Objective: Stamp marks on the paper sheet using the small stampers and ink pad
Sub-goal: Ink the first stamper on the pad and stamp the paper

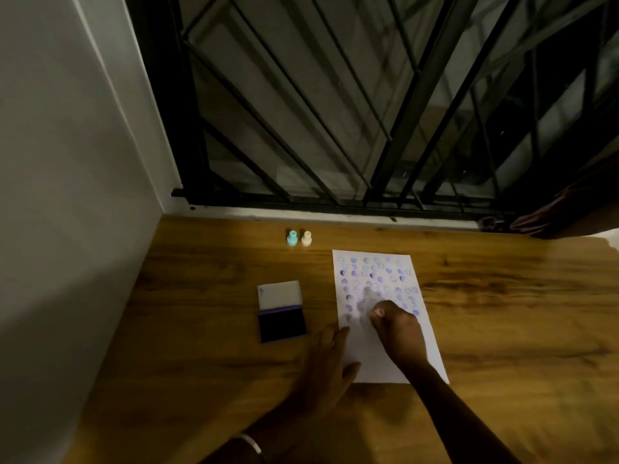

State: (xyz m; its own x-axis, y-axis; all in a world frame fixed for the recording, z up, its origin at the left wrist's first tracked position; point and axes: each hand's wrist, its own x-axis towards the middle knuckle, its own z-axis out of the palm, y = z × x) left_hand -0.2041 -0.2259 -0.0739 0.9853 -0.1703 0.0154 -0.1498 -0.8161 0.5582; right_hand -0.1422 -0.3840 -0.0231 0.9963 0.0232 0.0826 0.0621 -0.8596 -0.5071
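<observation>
A white paper sheet (385, 356) lies on the wooden table (201, 296), its upper part covered with several purple stamp marks. My right hand (398, 329) is over the sheet's middle, shut on a small pale stamper (366, 301) that is motion-blurred near the paper. My left hand (326, 366) lies flat with fingers spread on the sheet's lower left edge. The ink pad (282, 323) sits open to the left of the sheet, its white lid flipped back. A blue stamper (292, 238) and a cream stamper (306, 238) stand upright side by side at the back.
A black metal window grille (335, 112) rises behind the table. A white wall (67, 195) bounds the left side. Another person's hand (536, 219) rests at the window sill, far right.
</observation>
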